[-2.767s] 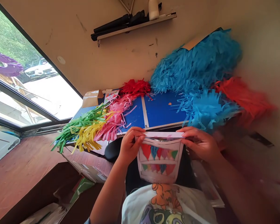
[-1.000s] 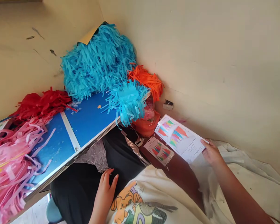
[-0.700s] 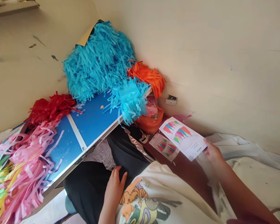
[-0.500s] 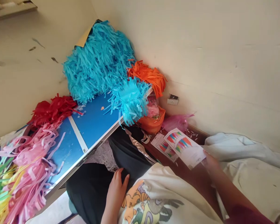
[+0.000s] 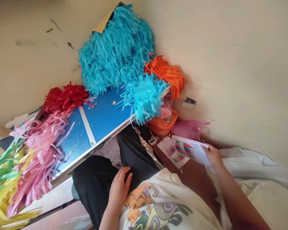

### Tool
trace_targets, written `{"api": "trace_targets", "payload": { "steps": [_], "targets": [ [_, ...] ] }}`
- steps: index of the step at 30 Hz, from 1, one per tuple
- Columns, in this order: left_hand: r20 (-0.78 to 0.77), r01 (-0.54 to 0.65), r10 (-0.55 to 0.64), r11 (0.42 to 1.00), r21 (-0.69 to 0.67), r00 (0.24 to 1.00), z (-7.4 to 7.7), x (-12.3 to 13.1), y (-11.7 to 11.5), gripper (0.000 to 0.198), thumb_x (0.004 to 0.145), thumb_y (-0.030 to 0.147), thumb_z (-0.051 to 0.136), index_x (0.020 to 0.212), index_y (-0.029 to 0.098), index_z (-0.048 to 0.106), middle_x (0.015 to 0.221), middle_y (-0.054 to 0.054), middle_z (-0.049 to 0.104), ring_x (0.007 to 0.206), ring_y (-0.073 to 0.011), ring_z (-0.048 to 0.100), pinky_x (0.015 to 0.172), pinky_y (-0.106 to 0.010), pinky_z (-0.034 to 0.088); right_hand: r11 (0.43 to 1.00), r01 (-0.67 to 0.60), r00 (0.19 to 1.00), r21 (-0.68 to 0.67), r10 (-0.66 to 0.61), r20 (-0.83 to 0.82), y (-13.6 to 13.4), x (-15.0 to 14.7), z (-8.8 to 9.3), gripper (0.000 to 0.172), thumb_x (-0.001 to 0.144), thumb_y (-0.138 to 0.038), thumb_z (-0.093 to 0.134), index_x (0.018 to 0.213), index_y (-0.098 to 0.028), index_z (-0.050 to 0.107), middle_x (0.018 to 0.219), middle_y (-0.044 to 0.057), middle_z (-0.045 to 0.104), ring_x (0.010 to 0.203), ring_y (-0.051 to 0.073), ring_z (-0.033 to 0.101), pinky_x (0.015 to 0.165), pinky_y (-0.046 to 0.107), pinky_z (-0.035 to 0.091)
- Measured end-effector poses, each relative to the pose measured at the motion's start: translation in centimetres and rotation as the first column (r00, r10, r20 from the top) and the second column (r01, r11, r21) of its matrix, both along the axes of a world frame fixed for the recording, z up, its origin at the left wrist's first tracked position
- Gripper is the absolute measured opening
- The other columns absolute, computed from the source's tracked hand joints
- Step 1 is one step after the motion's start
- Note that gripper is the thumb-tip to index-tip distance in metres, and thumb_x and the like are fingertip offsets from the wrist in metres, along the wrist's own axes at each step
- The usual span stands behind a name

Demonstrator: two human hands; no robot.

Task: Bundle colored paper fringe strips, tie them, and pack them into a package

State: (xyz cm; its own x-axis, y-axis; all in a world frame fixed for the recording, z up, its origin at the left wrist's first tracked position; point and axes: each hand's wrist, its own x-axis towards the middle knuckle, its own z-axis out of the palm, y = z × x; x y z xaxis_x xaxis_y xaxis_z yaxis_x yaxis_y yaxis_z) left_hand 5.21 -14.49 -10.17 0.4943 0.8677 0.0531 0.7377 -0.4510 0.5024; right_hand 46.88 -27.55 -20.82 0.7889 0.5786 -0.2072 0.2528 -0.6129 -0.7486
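Note:
My right hand (image 5: 213,154) grips the near end of a flat white packet (image 5: 190,150) printed with coloured pennant flags, holding it low over the brown floor to my right. A second packet of the same kind (image 5: 170,151) lies on the floor just under and left of it. My left hand (image 5: 118,189) rests flat on my black trousers, fingers stretched out, holding nothing.
A blue board (image 5: 100,118) across my lap carries piles of paper fringe: light blue (image 5: 117,51), orange (image 5: 166,73), red (image 5: 64,95), pink (image 5: 40,150), green and yellow. An orange bag (image 5: 162,124) and pink fringe (image 5: 188,127) sit by the wall. White cloth (image 5: 259,179) lies at right.
My right hand carried the flag packet from my lap to the floor at my right and lowered it over the second packet. My left hand let go and settled on my leg.

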Motion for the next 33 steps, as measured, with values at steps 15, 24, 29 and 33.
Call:
{"api": "trace_targets", "payload": {
  "steps": [15, 24, 29, 33],
  "targets": [
    [0.454, 0.457, -0.257, 0.788, -0.413, 0.853, 4.1, 18.0, 2.4, 0.097, 0.051, 0.039, 0.082, 0.133, 0.012, 0.037, 0.134, -0.02, 0.045, 0.123, -0.0341, 0.042, 0.103, -0.049, 0.031, 0.283, -0.868, 0.248, -0.407, 0.959, 0.14, 11.8, -3.5, 25.9, 0.018, 0.078, -0.03, 0.046, 0.077, -0.019, 0.06, 0.081, 0.003, 0.066, 0.072, 0.018, 0.06, 0.06, 0.025, 0.041],
    [0.781, 0.48, 0.233, 0.676, -0.559, 0.58, 2.0, 17.8, 2.6, 0.053, 0.068, 0.046, 0.07, 0.11, 0.016, 0.056, 0.113, -0.01, 0.063, 0.105, -0.0262, 0.057, 0.093, -0.04, 0.043, 0.716, -0.662, 0.634, 0.224, 0.375, 0.676, 9.4, -3.9, 24.5, 0.042, 0.078, -0.042, 0.055, 0.114, -0.021, 0.055, 0.126, 0.008, 0.053, 0.119, 0.024, 0.045, 0.104, 0.044, 0.029],
    [0.802, 0.484, 0.388, 0.648, -0.588, 0.454, 1.9, 17.5, 2.8, 0.053, 0.072, 0.047, 0.066, 0.116, 0.02, 0.052, 0.117, -0.01, 0.061, 0.108, -0.0241, 0.057, 0.095, -0.042, 0.042, 0.83, 0.035, 0.999, 0.556, -0.036, -0.01, 2.5, -4.5, 13.5, 0.05, 0.074, -0.066, 0.044, 0.101, -0.025, 0.055, 0.107, 0.012, 0.062, 0.1, 0.029, 0.059, 0.086, 0.051, 0.045],
    [0.772, 0.539, 0.456, 0.553, -0.635, 0.442, 1.1, 18.9, 1.7, 0.057, 0.067, 0.047, 0.07, 0.113, 0.019, 0.053, 0.115, -0.011, 0.062, 0.104, -0.0252, 0.059, 0.09, -0.041, 0.046, 0.889, 0.032, 0.921, 0.457, 0.151, -0.358, -0.3, -9.2, 7.8, 0.062, 0.067, -0.075, 0.038, 0.108, -0.031, 0.053, 0.105, 0.01, 0.065, 0.091, 0.03, 0.064, 0.069, 0.048, 0.053]
  ]
}}
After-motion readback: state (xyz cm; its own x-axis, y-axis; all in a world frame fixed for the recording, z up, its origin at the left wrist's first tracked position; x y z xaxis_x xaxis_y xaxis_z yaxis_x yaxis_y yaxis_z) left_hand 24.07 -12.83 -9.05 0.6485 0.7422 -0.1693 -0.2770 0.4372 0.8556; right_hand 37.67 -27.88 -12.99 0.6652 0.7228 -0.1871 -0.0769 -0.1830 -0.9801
